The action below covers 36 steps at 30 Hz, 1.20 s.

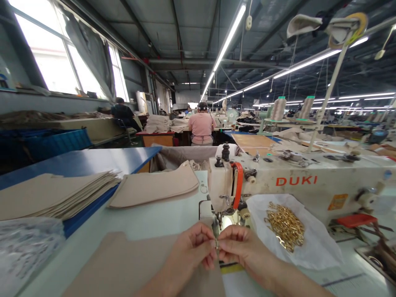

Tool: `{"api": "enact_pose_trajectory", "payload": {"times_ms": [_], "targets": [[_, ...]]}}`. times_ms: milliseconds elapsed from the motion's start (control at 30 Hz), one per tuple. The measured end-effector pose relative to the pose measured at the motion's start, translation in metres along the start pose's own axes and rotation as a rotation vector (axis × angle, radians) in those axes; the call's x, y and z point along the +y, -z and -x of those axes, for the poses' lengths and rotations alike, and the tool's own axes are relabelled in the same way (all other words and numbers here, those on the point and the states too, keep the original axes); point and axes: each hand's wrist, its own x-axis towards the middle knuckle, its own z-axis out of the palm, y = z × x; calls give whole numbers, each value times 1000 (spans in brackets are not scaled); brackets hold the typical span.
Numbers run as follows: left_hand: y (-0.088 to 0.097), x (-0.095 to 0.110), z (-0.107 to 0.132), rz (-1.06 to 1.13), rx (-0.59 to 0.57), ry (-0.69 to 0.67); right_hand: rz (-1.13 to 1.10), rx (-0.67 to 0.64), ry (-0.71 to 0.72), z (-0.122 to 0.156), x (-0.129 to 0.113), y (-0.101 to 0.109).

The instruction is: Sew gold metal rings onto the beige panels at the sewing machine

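My left hand [198, 246] and my right hand [236, 245] meet fingertip to fingertip just in front of the sewing machine's needle area. Both are closed in a pinch around a small, pale piece [217, 244], too small and covered to name. Under my left hand and forearm lies a flat beige fabric panel [123, 258] on the machine table. The sewing machine [262, 175], white with a red lever, stands right behind the hands. To the right of my right hand, gold metal rings or clasps [286, 225] are heaped on a white plastic sheet [321, 251].
A stack of beige panels [77, 198] lies at the left, with more panels [154, 185] behind the hands. A clear plastic bag [27, 247] sits at the left edge. Thread cones [278, 109] stand behind the machine. Co-workers [202, 123] sit farther back.
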Motion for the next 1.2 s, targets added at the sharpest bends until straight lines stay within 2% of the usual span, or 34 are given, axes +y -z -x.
{"api": "enact_pose_trajectory", "payload": {"times_ms": [133,233,533,633,767,833,967,1067,1200], "targets": [[-1,1,4,132,31,81,-112,-2,-6,1,0,-2],[-3,2,8,184,8,142,-148,12,2,2,3,-1],[-2,7,12,152,-68,198,-4,-44,46,4,11,1],[2,7,11,37,-75,155,135,-66,119,4,10,-2],[8,2,6,-283,-60,-18,283,-76,237,6,12,-6],[10,-3,4,-370,-47,-94,335,-63,268,7,13,-7],[15,-14,0,-359,-10,-149,457,-18,318,9,9,-6],[19,-23,-4,-269,-8,-144,555,26,411,9,6,-2],[17,-22,-6,-181,-5,-148,569,81,458,6,7,-2]]}}
